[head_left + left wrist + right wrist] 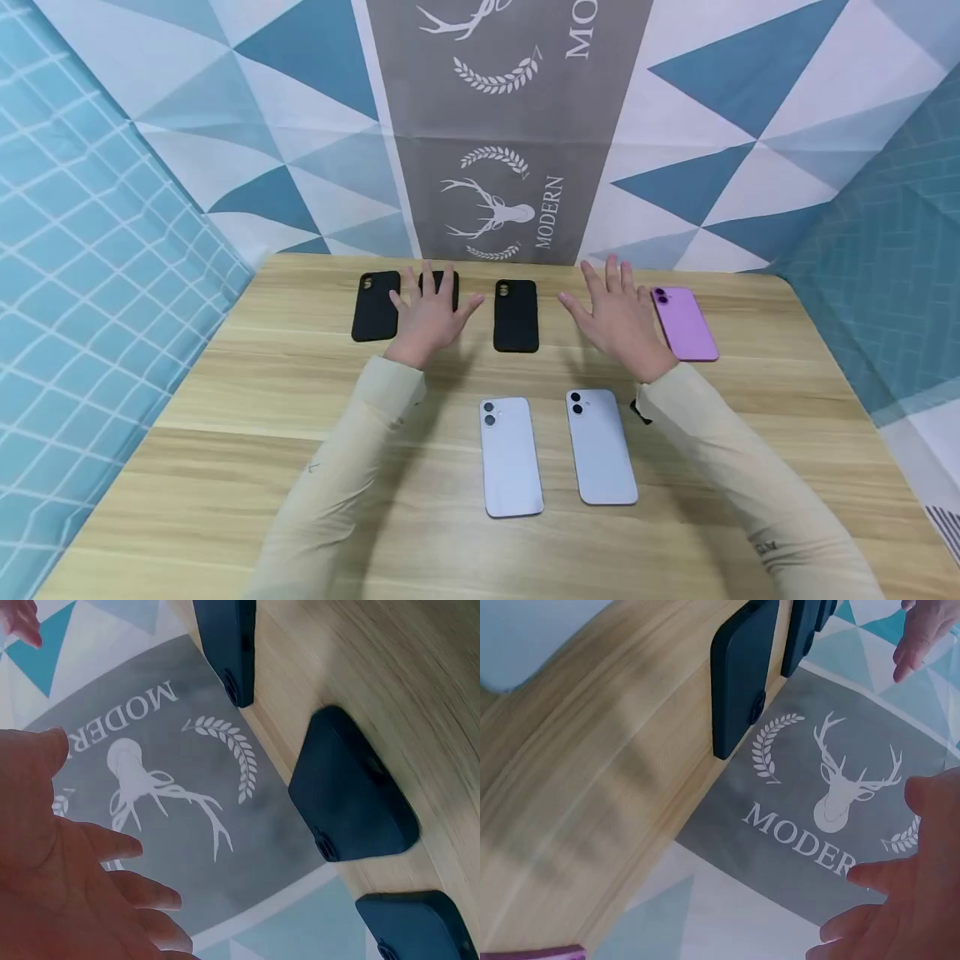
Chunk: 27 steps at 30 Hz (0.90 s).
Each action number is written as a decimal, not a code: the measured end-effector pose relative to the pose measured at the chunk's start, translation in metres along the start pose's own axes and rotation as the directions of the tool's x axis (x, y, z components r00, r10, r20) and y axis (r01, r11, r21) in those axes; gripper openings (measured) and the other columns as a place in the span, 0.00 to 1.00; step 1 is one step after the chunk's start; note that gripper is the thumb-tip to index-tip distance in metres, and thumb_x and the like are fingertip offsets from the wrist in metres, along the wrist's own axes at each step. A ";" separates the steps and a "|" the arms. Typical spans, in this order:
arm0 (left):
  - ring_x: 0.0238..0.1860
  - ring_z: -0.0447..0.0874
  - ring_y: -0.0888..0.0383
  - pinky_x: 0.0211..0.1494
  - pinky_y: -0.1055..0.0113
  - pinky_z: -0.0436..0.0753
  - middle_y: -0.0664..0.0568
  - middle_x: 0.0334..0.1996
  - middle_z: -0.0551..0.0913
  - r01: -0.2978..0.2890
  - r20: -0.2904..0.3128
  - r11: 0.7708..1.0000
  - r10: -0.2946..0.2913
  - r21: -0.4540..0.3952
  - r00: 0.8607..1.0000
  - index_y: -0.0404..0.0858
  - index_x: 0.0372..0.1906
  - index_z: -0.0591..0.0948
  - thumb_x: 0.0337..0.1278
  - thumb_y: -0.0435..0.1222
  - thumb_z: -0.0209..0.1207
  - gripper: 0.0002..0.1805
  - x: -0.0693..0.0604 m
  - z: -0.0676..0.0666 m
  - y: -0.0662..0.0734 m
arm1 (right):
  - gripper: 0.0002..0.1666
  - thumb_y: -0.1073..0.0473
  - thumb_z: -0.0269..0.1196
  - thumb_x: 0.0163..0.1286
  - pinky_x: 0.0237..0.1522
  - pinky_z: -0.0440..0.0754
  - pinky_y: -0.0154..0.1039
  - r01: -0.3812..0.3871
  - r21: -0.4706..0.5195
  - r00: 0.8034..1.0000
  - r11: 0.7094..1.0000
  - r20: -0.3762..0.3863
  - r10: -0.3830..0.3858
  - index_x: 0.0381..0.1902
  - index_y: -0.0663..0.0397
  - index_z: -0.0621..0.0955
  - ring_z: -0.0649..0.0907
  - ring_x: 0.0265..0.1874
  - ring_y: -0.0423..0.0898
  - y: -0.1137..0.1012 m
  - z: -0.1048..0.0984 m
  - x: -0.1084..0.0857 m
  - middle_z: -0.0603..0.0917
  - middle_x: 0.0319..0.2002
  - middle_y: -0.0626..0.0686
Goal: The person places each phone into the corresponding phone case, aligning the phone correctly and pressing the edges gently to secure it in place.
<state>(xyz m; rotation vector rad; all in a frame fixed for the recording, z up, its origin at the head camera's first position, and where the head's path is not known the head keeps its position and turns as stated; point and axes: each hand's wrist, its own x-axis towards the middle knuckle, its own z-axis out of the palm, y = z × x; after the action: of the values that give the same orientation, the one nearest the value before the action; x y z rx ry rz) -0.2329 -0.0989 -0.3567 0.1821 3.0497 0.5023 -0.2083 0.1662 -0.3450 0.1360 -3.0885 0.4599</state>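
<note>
Fingers spread, my left hand [429, 321] hovers over the back of the table, partly covering the middle-left black phone case [450, 287]. Another black phone case [375, 307] lies to its left, and a third black case [516, 317] lies between my two hands. My right hand [618, 321], fingers also spread, is beside a purple phone [685, 323]. Neither hand holds anything. Nearer the front lie a white phone [512, 458] and a pale blue phone [602, 447], backs up. In the left wrist view, several fingers [142, 889] are extended above the cases.
A small black object [641, 412] is mostly hidden under the right sleeve. The wooden table [247, 400] meets a patterned cloth backdrop [495, 125] at its back edge. Blue checked cloth [97, 250] hangs along the left side.
</note>
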 end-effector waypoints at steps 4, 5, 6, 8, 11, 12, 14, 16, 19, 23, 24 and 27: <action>0.72 0.22 0.35 0.67 0.28 0.35 0.36 0.74 0.35 0.009 -0.004 0.999 -0.009 -0.032 1.000 0.44 0.75 0.44 0.61 0.66 0.36 0.45 0.001 -0.004 -0.010 | 0.48 0.26 0.35 0.67 0.68 0.48 0.69 -0.007 -0.010 1.000 1.000 -0.020 0.007 0.74 0.50 0.50 0.40 0.73 0.63 0.007 -0.008 -0.001 0.39 0.73 0.66; 0.72 0.22 0.35 0.67 0.28 0.35 0.36 0.74 0.35 0.013 -0.005 0.999 -0.014 -0.038 1.000 0.44 0.74 0.44 0.61 0.67 0.36 0.46 0.002 -0.005 -0.013 | 0.48 0.26 0.35 0.67 0.67 0.49 0.69 -0.012 -0.008 1.000 1.000 -0.025 0.011 0.74 0.51 0.51 0.41 0.73 0.63 0.009 -0.009 -0.001 0.40 0.73 0.66; 0.71 0.22 0.35 0.67 0.28 0.35 0.36 0.73 0.35 0.020 0.000 0.999 -0.020 -0.038 1.000 0.43 0.75 0.43 0.61 0.67 0.35 0.46 0.002 -0.007 -0.017 | 0.48 0.26 0.35 0.67 0.67 0.50 0.69 -0.019 -0.007 0.999 1.000 -0.027 0.018 0.73 0.51 0.51 0.42 0.73 0.63 0.011 -0.011 -0.001 0.40 0.73 0.66; 0.71 0.21 0.34 0.67 0.28 0.34 0.35 0.73 0.35 0.032 0.011 0.999 -0.032 -0.041 0.999 0.43 0.75 0.43 0.60 0.68 0.34 0.47 0.001 -0.010 -0.024 | 0.49 0.25 0.35 0.67 0.65 0.53 0.70 -0.028 -0.009 0.999 1.000 -0.034 0.028 0.73 0.53 0.53 0.44 0.72 0.64 0.017 -0.015 -0.002 0.41 0.73 0.67; 0.71 0.21 0.33 0.66 0.28 0.34 0.33 0.73 0.35 0.052 0.026 0.998 -0.051 -0.042 0.998 0.41 0.74 0.42 0.60 0.68 0.33 0.48 -0.001 -0.016 -0.037 | 0.50 0.25 0.33 0.67 0.64 0.55 0.70 -0.044 -0.014 0.998 0.999 -0.036 0.043 0.72 0.55 0.54 0.47 0.71 0.67 0.029 -0.020 -0.002 0.43 0.72 0.69; 0.70 0.20 0.33 0.66 0.28 0.34 0.32 0.72 0.34 0.057 0.033 0.997 -0.056 -0.043 0.998 0.41 0.74 0.41 0.60 0.68 0.32 0.48 -0.002 -0.018 -0.041 | 0.49 0.26 0.33 0.67 0.64 0.56 0.70 -0.046 -0.020 0.998 0.999 -0.039 0.046 0.72 0.56 0.55 0.49 0.71 0.68 0.034 -0.022 -0.003 0.44 0.72 0.70; 0.70 0.20 0.32 0.66 0.27 0.36 0.30 0.72 0.35 0.062 0.039 0.997 -0.061 -0.037 0.997 0.39 0.74 0.41 0.61 0.68 0.32 0.48 -0.003 -0.020 -0.050 | 0.49 0.27 0.34 0.68 0.64 0.58 0.69 -0.051 -0.033 0.998 0.998 -0.045 0.049 0.71 0.59 0.56 0.52 0.69 0.69 0.043 -0.025 -0.004 0.46 0.71 0.72; 0.70 0.22 0.31 0.65 0.26 0.38 0.29 0.72 0.35 0.065 0.038 0.997 -0.064 -0.030 0.997 0.37 0.74 0.41 0.61 0.67 0.31 0.48 -0.004 -0.022 -0.058 | 0.48 0.29 0.35 0.69 0.63 0.61 0.68 -0.060 -0.045 0.997 0.997 -0.058 0.058 0.70 0.61 0.57 0.54 0.68 0.70 0.053 -0.027 -0.005 0.48 0.70 0.74; 0.70 0.25 0.29 0.64 0.25 0.41 0.28 0.71 0.35 0.074 0.035 0.997 -0.074 -0.019 0.997 0.35 0.74 0.42 0.62 0.67 0.31 0.49 -0.005 -0.023 -0.068 | 0.47 0.31 0.37 0.70 0.62 0.63 0.67 -0.088 -0.055 0.994 0.995 -0.069 0.084 0.69 0.65 0.58 0.56 0.67 0.71 0.068 -0.029 -0.008 0.50 0.68 0.76; 0.69 0.26 0.27 0.63 0.24 0.42 0.26 0.71 0.36 0.096 0.050 0.995 -0.095 -0.026 0.994 0.32 0.73 0.43 0.63 0.66 0.32 0.49 -0.005 -0.024 -0.080 | 0.44 0.35 0.40 0.71 0.62 0.62 0.67 -0.145 -0.044 0.988 0.988 -0.060 0.142 0.67 0.68 0.59 0.58 0.65 0.72 0.087 -0.032 -0.012 0.54 0.67 0.76; 0.69 0.27 0.26 0.63 0.24 0.43 0.26 0.70 0.37 0.100 0.054 0.995 -0.099 -0.027 0.994 0.31 0.73 0.43 0.63 0.66 0.32 0.49 -0.005 -0.024 -0.083 | 0.43 0.36 0.41 0.72 0.63 0.62 0.67 -0.156 -0.038 0.986 0.987 -0.058 0.154 0.67 0.68 0.60 0.59 0.65 0.72 0.091 -0.032 -0.013 0.55 0.67 0.75; 0.69 0.29 0.25 0.62 0.24 0.45 0.25 0.70 0.41 0.108 0.062 0.994 -0.106 -0.020 0.992 0.29 0.72 0.44 0.63 0.65 0.32 0.49 -0.003 -0.023 -0.091 | 0.41 0.39 0.43 0.72 0.62 0.62 0.66 -0.190 -0.027 0.981 0.981 -0.042 0.189 0.66 0.70 0.60 0.61 0.64 0.71 0.102 -0.033 -0.016 0.58 0.65 0.74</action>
<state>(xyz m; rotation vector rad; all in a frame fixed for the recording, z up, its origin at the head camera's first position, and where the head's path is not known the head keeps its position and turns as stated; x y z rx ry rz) -0.2411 -0.1921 -0.3642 0.0324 2.9727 0.5144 -0.2009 0.2744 -0.3437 -0.1681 -3.0815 0.4136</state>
